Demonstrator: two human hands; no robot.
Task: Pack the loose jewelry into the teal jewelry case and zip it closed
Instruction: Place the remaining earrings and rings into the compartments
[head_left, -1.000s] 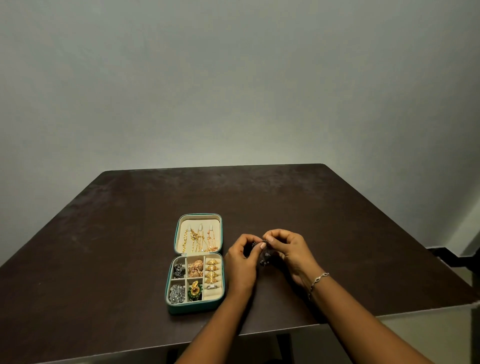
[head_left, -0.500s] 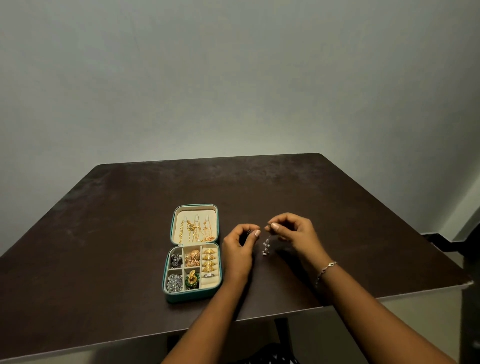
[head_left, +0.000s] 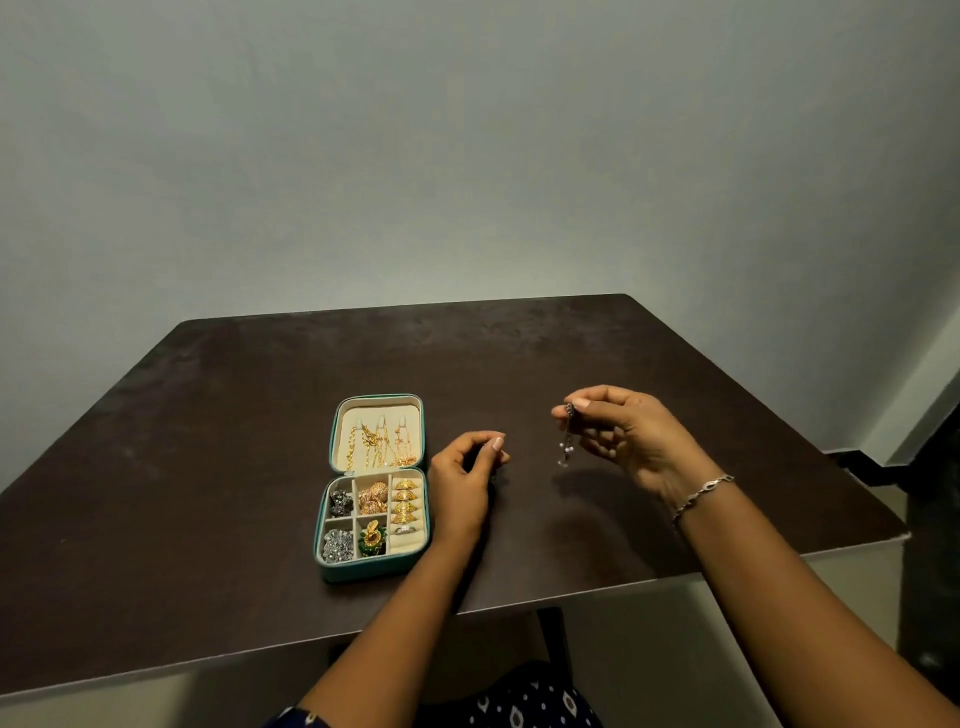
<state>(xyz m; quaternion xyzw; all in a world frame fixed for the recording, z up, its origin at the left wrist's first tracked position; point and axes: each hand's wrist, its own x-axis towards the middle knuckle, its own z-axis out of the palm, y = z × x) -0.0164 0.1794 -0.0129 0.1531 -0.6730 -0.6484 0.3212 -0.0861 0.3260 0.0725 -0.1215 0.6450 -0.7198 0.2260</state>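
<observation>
the right hand (head_left: 626, 439) pinches a small dangling earring (head_left: 565, 447) above the table (head_left: 208, 467), right of the open teal case (head_left: 363, 570). the left hand (head_left: 460, 486) curls just beside the case; i cannot tell if it holds anything.

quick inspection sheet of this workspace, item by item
surface: dark brown table
job's things: teal jewelry case open flat; gold chains in its lid; earrings and gold rings in its compartments; dangly silver piece outside the case
clutter: nothing seen
hands: right hand pinches the dangly silver piece above the table; left hand beside the case, fingers curled, cannot tell if it holds anything
cables: nothing seen
surroundings: pale wall; bracelet on the right wrist
</observation>
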